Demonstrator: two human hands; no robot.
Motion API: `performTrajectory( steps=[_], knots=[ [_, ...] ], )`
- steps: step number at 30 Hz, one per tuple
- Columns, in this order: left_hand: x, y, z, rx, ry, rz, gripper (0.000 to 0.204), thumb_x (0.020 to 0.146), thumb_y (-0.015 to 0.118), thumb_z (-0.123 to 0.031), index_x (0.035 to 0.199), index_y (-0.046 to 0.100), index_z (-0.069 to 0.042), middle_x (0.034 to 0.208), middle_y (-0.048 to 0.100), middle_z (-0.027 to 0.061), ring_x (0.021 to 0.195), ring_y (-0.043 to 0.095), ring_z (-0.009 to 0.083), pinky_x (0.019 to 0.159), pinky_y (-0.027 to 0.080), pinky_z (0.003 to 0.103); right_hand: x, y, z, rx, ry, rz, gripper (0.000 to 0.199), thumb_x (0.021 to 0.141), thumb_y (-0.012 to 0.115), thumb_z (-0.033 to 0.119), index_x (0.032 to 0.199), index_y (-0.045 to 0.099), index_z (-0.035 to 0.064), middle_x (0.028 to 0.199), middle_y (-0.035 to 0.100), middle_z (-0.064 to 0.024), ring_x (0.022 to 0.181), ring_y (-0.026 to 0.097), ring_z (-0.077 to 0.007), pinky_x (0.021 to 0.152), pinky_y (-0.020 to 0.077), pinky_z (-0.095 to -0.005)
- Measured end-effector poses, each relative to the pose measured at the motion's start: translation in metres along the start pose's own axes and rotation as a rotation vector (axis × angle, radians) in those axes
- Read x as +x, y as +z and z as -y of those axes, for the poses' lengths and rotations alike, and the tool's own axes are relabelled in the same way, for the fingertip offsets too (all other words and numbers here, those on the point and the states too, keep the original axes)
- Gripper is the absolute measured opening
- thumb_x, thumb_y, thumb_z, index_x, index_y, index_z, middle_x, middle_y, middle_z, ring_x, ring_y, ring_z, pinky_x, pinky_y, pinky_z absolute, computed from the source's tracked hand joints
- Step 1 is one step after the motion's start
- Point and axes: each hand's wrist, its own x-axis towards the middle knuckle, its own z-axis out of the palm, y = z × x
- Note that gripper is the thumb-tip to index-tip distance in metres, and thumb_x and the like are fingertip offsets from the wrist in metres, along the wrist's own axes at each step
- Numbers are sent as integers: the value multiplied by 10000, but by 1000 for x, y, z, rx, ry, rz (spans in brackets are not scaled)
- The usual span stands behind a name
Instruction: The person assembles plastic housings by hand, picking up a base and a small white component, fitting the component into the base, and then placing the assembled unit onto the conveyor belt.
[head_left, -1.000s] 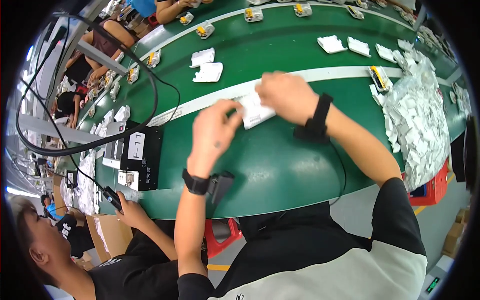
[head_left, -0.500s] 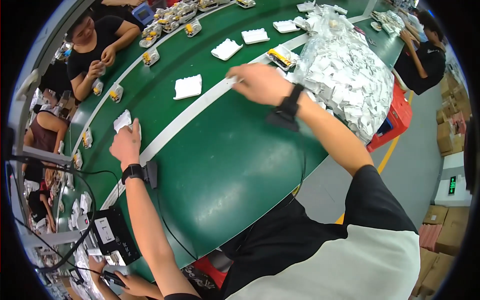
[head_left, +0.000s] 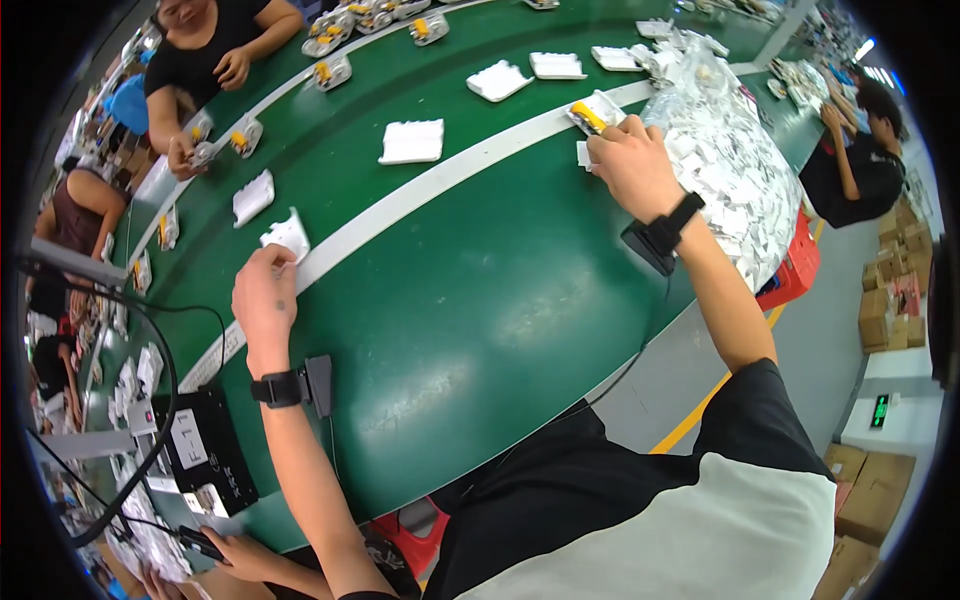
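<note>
Your left hand (head_left: 265,300) pinches a white tray (head_left: 287,235) on the green belt (head_left: 480,300), by the white stripe (head_left: 420,195) | your right hand (head_left: 632,165) curls at a yellow-part tray (head_left: 592,112), grip unclear | bag pile (head_left: 730,165) just right.

This is a factory assembly line. A long green conveyor belt (head_left: 480,300) with a white stripe carries spaced white moulded trays (head_left: 412,141), some holding small yellow parts (head_left: 588,114). Workers (head_left: 205,60) sit along both sides. A heap of bagged white pieces (head_left: 730,170), stacked cardboard boxes (head_left: 885,300) and yellow floor marking (head_left: 700,410) surround it.
</note>
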Motion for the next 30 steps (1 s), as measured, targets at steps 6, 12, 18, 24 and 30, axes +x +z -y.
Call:
performTrajectory(
  steps=[6,12,18,24,30],
  knots=[
    [-58,-43,1,-326,378,275,119,929,762,-136,965,717,-32,936,714,127,870,658,358,821,526,443,12,-62,82,561,-175,104,213,912,799,162,999,626,75,1023,685,-86,946,653,-342,876,527,-456],
    [-89,-52,-24,-422,237,245,121,914,784,-150,938,720,-50,928,714,88,898,638,328,792,500,443,19,-35,142,805,-521,72,175,951,755,99,1033,614,34,938,673,-114,910,670,-323,797,547,-421],
    [-100,-32,-30,-310,389,45,98,910,794,-172,922,736,-93,867,688,31,867,615,275,807,448,406,25,-47,169,988,-471,156,123,953,739,48,1034,649,24,946,654,-118,886,659,-330,794,541,-433],
    [-105,-35,-36,-324,363,144,72,911,784,-149,930,738,-96,838,675,26,852,614,262,824,435,392,30,-56,207,1013,-610,-10,109,942,748,54,1020,675,33,965,640,-109,898,645,-323,815,540,-437],
    [-111,-32,-34,-421,254,161,84,896,788,-98,954,731,-80,871,716,39,870,623,267,822,447,401,38,-54,227,886,-763,-56,99,945,747,76,1022,689,53,990,613,-89,952,632,-306,824,548,-434]
  ],
)
